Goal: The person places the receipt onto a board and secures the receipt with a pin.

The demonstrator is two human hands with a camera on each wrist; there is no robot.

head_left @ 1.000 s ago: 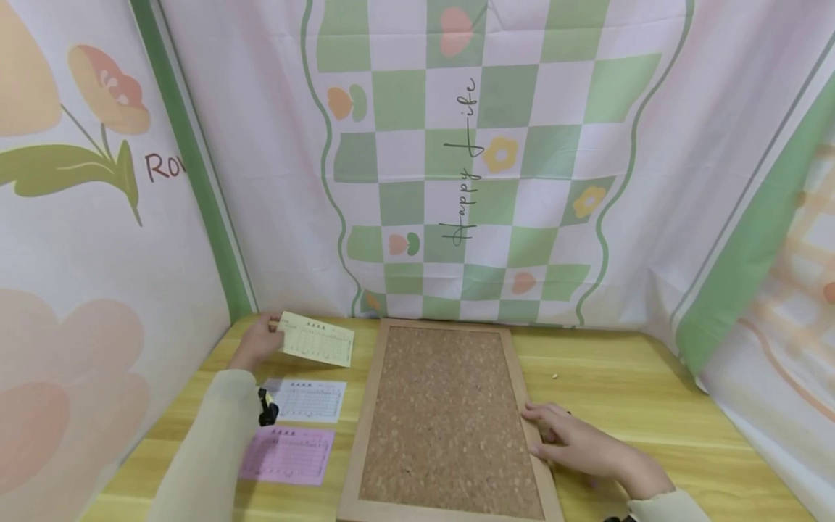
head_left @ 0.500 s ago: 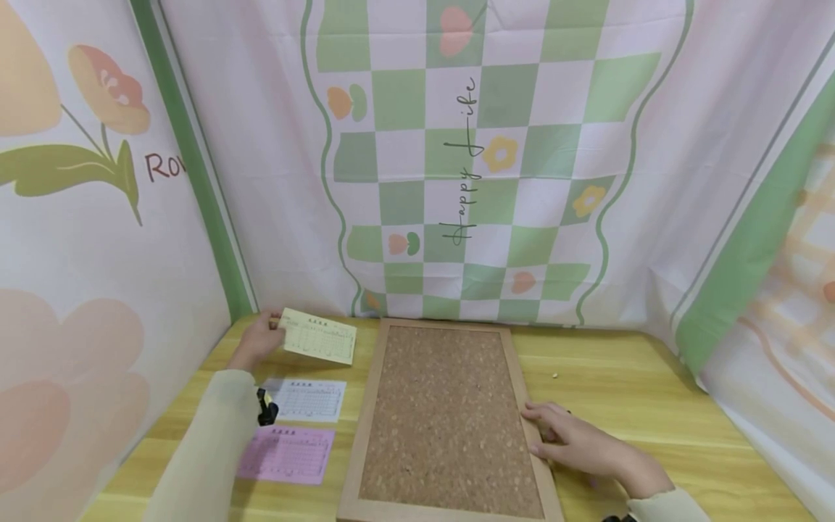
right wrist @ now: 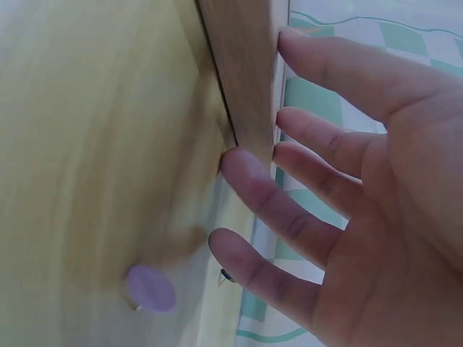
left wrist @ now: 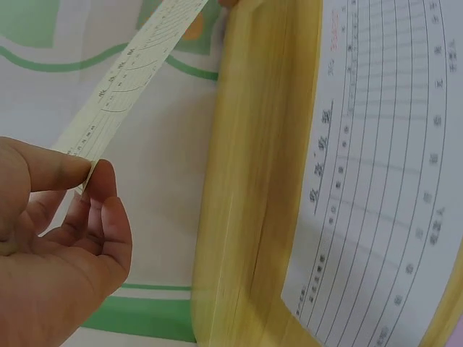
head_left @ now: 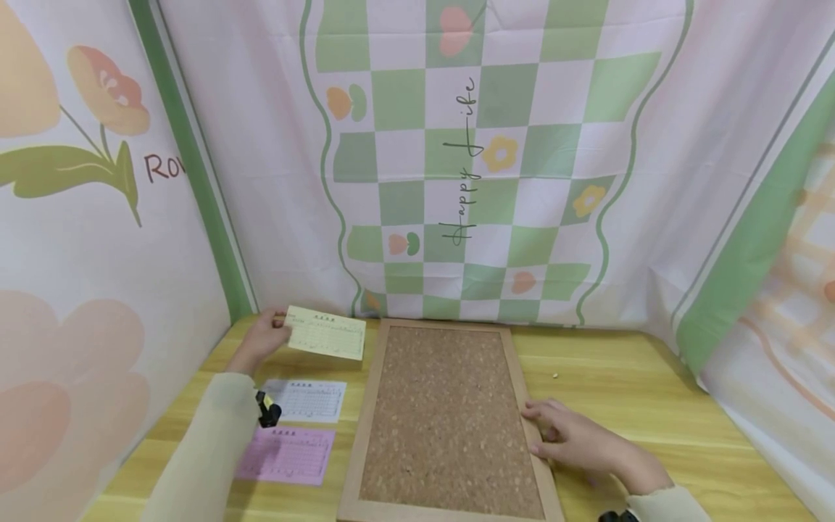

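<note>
My left hand (head_left: 266, 335) pinches the left edge of a pale yellow printed form (head_left: 327, 333), which is raised and tilted over the back left of the table. In the left wrist view, the yellow form (left wrist: 119, 94) slants up from between thumb and fingers. Below it on the table lie a white form (head_left: 312, 401) and a pink form (head_left: 296, 457), the latter partly behind the left sleeve. A wood-framed cork board (head_left: 450, 413) lies in the middle. My right hand (head_left: 577, 438) rests its fingertips against the board's right edge, fingers loosely extended around the wooden frame (right wrist: 249, 72).
A purple flat-headed thumbtack (right wrist: 151, 288) lies on the table beneath the right hand, with a small dark-headed tack (right wrist: 227, 275) farther off. One tiny pale object (head_left: 555, 375) sits right of the board. A patterned curtain (head_left: 496, 181) borders the table's back.
The left hand has shifted slightly right and up with the yellow form, bringing it closer to the board's top left corner. The right hand and the board stay where they were.
</note>
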